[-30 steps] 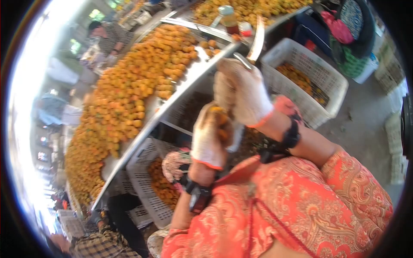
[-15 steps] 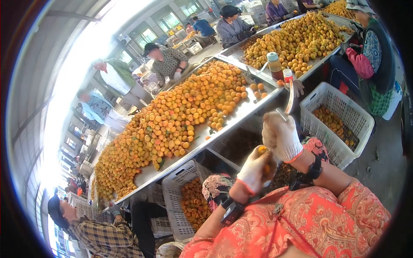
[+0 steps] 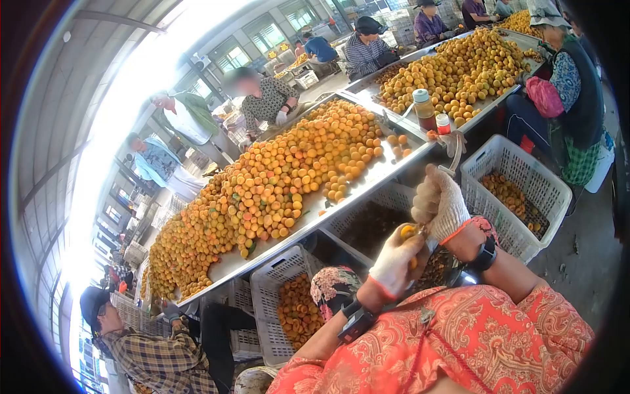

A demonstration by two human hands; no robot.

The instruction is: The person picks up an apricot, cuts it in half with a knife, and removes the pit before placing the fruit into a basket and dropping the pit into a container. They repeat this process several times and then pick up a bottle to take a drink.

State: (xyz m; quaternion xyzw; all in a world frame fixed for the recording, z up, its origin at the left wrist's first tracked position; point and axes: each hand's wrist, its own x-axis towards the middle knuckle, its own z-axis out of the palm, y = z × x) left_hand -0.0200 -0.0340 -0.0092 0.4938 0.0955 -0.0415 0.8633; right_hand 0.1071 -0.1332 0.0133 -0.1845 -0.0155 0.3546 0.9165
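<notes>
We log the site as a fruit-handling shed. Evidence: long silver metal tables [image 3: 266,245] heaped with small round orange fruit [image 3: 275,177]; pale grey slotted plastic crates [image 3: 495,226] on the grey floor [image 3: 571,276]; several people [image 3: 365,54] seated along the tables. We note a pale ribbed roof [image 3: 52,144] (one side washed out by glare) and bright rectangular windows [image 3: 267,36] in the far wall.

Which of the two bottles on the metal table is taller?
The pale-capped bottle, at left in the view, with brownish liquid inside; the red-and-white bottle beside it is shorter.
</notes>
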